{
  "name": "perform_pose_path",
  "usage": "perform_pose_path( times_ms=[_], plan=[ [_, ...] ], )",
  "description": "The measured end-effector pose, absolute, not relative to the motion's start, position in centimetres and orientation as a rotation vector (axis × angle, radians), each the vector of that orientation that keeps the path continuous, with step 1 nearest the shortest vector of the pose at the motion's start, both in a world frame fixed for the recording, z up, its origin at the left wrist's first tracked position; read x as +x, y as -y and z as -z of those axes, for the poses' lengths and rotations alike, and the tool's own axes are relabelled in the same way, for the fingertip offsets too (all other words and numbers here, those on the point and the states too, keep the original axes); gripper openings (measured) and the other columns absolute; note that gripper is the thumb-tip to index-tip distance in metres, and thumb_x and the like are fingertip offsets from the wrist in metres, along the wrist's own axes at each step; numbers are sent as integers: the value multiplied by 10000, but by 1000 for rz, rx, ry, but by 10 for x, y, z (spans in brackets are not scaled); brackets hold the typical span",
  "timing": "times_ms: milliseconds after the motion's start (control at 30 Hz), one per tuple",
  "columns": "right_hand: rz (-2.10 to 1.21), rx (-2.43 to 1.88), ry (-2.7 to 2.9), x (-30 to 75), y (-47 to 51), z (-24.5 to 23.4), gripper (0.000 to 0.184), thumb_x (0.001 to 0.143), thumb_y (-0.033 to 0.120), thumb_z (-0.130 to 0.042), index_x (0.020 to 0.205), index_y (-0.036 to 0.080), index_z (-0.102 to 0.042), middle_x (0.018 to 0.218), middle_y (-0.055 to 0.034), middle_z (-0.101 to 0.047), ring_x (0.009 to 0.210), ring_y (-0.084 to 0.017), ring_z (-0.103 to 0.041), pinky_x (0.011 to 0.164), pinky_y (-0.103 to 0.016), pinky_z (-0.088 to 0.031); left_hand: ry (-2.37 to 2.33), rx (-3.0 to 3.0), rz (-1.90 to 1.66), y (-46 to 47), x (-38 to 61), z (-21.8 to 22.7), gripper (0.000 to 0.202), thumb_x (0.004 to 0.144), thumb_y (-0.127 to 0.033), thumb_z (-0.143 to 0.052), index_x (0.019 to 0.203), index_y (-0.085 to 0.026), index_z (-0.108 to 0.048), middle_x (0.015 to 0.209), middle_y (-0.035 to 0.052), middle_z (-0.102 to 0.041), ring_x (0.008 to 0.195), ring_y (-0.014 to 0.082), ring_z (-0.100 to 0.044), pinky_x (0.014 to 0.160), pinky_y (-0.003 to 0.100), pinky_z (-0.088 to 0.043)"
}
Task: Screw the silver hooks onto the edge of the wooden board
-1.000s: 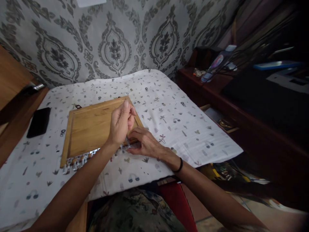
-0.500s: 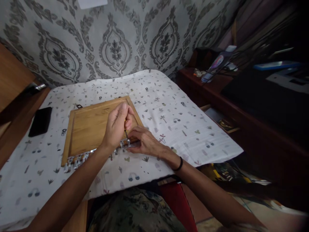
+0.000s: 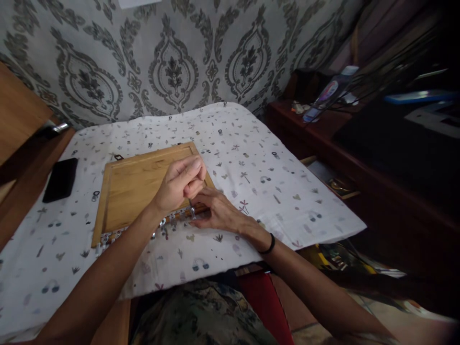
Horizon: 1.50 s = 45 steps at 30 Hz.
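A framed wooden board (image 3: 136, 187) lies flat on the cloth, with a row of small silver metal hooks (image 3: 173, 220) along its near edge. My left hand (image 3: 185, 182) is closed in a fist above the board's near right corner, around a screwdriver (image 3: 190, 203). Most of the tool is hidden by the fist; its thin shaft points down toward the last hook. Low at that corner, my right hand (image 3: 219, 211) has its thumb and fingers around the end metal hook (image 3: 193, 213). My left forearm covers part of the row.
A patterned white cloth (image 3: 247, 143) covers the table. A black phone (image 3: 60, 179) lies to the left. On the dark red desk (image 3: 359, 167) at the right stands a bottle (image 3: 330, 93); an open drawer (image 3: 332, 179) sits below. A patterned curtain (image 3: 172, 72) hangs behind.
My left fist has turned and shifted slightly right, toward my right hand, hiding the screwdriver's yellow handle. My right hand stays at the corner hook. More hooks show beside my left forearm.
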State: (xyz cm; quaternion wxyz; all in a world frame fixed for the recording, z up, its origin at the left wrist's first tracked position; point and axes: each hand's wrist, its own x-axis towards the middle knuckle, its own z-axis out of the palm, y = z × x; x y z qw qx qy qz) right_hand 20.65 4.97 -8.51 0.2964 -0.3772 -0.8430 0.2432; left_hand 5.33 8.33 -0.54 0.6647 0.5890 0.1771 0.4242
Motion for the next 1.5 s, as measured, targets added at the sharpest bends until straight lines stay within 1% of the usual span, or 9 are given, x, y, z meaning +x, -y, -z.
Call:
perform_pose_path(
  times_ms=[200, 367, 533, 767, 900, 1067, 1233, 1333, 1500],
  plan=[
    [-559, -1030, 2285, 207, -49, 88, 313, 801, 341, -864, 996, 159, -700, 979, -77, -693, 944, -239, -634, 848, -364, -505, -744, 1247, -1390, -69, 63, 10, 466, 904, -614, -706, 760, -189, -578, 522, -74, -407, 444, 69, -336, 429, 185, -302],
    [-560, -1024, 2288, 207, -49, 88, 333, 830, 371, -847, 1045, 157, -709, 1007, -87, -705, 979, -253, -645, 869, -384, -517, -785, 1297, -1444, -65, 70, 13, 537, 911, -685, -648, 712, -196, -548, 463, -95, -320, 399, 65, -242, 394, 209, -222],
    [-608, -984, 2269, 207, -50, 89, 288, 826, 357, -844, 988, 170, -696, 1008, -75, -700, 936, -231, -649, 853, -375, -524, -719, 1366, -1309, -72, 70, 12, 580, 887, -741, -629, 690, -202, -545, 407, -97, -324, 341, 61, -235, 358, 219, -201],
    [-619, -983, 2276, 207, -50, 84, 246, 825, 328, -835, 934, 171, -679, 953, -61, -672, 888, -218, -617, 813, -360, -507, -601, 1364, -1157, -73, 66, 5, 514, 909, -658, -670, 704, -210, -522, 411, -106, -298, 336, 56, -229, 362, 196, -195],
    [-607, -996, 2279, 207, -49, 84, 257, 826, 350, -836, 936, 178, -680, 921, -46, -657, 862, -207, -596, 797, -345, -493, -581, 1362, -1128, -73, 66, 3, 519, 878, -670, -698, 707, -211, -527, 413, -111, -280, 341, 58, -226, 364, 194, -206],
    [-559, -1004, 2288, 207, -48, 88, 292, 825, 347, -843, 980, 146, -700, 976, -83, -673, 936, -235, -612, 843, -355, -492, -631, 1313, -1208, -73, 67, 4, 528, 848, -682, -727, 708, -208, -540, 432, -113, -253, 352, 55, -202, 365, 200, -193],
    [-557, -993, 2290, 207, -48, 91, 350, 828, 372, -855, 1041, 132, -716, 980, -83, -678, 929, -224, -610, 831, -339, -476, -718, 1230, -1530, -67, 60, -3, 431, 945, -535, -695, 701, -215, -540, 461, -99, -235, 389, 62, -157, 393, 218, -176],
    [-566, -983, 2300, 209, -48, 91, 373, 836, 395, -854, 1059, 131, -714, 980, -77, -671, 927, -220, -600, 832, -338, -465, -704, 1222, -1500, -60, 56, -11, 390, 994, -465, -642, 703, -219, -560, 466, -93, -201, 395, 66, -103, 400, 239, -154],
    [-552, -971, 2298, 209, -48, 90, 398, 849, 425, -843, 1067, 117, -716, 965, -79, -656, 917, -226, -579, 830, -344, -445, -734, 1231, -1452, -54, 58, -12, 399, 985, -464, -647, 683, -221, -551, 465, -93, -178, 398, 66, -62, 399, 248, -128]
  ],
)
